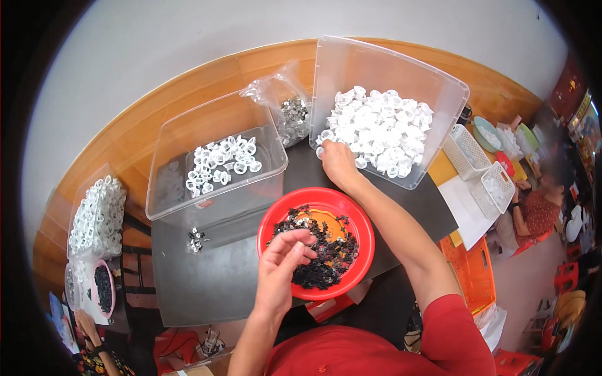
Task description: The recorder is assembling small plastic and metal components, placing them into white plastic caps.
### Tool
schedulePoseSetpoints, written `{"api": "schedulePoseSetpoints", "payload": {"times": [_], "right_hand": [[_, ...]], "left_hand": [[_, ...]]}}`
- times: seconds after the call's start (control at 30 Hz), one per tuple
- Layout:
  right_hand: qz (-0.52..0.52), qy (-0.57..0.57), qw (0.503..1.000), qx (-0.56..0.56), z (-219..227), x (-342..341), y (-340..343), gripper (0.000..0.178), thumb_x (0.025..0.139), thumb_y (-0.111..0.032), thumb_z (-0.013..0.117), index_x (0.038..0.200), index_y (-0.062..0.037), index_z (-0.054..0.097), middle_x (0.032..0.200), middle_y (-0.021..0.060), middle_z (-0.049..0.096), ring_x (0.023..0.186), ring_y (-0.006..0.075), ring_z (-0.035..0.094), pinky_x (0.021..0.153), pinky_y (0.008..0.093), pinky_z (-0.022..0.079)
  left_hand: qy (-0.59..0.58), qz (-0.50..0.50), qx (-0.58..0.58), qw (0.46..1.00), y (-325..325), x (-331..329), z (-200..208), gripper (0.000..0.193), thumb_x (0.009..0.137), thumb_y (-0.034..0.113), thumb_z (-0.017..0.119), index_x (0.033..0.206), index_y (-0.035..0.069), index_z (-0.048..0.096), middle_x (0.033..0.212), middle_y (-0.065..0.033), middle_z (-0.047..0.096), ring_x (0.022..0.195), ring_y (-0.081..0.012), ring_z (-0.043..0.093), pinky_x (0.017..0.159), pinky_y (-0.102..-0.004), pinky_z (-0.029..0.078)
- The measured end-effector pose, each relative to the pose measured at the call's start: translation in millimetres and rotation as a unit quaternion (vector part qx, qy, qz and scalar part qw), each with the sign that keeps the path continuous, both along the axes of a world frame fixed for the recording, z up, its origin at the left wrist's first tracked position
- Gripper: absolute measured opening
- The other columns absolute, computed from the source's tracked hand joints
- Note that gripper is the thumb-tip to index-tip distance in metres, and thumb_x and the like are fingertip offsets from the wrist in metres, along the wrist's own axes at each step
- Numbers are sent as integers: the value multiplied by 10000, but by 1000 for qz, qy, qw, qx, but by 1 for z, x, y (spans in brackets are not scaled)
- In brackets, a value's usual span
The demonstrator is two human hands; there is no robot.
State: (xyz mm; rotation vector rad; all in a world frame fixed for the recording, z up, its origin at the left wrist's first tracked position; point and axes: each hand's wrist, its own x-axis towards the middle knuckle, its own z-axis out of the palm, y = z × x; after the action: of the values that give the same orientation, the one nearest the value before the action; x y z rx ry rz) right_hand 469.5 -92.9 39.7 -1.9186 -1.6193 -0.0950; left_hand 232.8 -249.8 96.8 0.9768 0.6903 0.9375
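My right hand (338, 164) reaches over the left edge of the right-hand clear bin (332, 56), with its fingers closed on a small white plastic part (320, 151). Its fingertips are partly hidden behind the hand. A large heap of similar white plastic parts (382, 128) fills much of that bin. Above the near left side of a red basin (365, 250) is my left hand (279, 269), its fingers loosely curled, thumb apart, and nothing visible in it. Many small black pieces (320, 263) lie in the basin, a few lighter bits among them.
Another clear bin (251, 182) holds fewer white parts. Behind it stands a plastic bag of metal pieces (293, 119). A small black-and-silver pile (196, 240) lies on the dark table (213, 282). White baskets (467, 153) and a seated person (533, 213) are at right; another person's hand (86, 323) shows lower left.
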Motion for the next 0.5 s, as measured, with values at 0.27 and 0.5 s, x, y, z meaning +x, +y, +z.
{"api": "schedulePoseSetpoints", "payload": {"times": [0.27, 0.5], "right_hand": [[103, 309, 943, -69, 47, -8, -73, 177, 845, -111, 613, 955, 5, 690, 697, 94, 667, 638, 106, 628, 575, 259, 491], [241, 474, 831, -161, 69, -36, -150, 181, 888, -91, 618, 1012, 22, 684, 870, 62, 693, 763, 69, 624, 678, 228, 507]], "left_hand": [[7, 60, 28, 998, -5, 5, -19, 293, 925, 96, 573, 1203, 8, 551, 1135, -71, 608, 880, -107, 589, 781, -235, 446], [-26, 59, 32, 997, -11, 20, -26, 470, 939, 93, 558, 1381, 5, 422, 1292, -109, 545, 999, -119, 595, 855, -249, 462]]}}
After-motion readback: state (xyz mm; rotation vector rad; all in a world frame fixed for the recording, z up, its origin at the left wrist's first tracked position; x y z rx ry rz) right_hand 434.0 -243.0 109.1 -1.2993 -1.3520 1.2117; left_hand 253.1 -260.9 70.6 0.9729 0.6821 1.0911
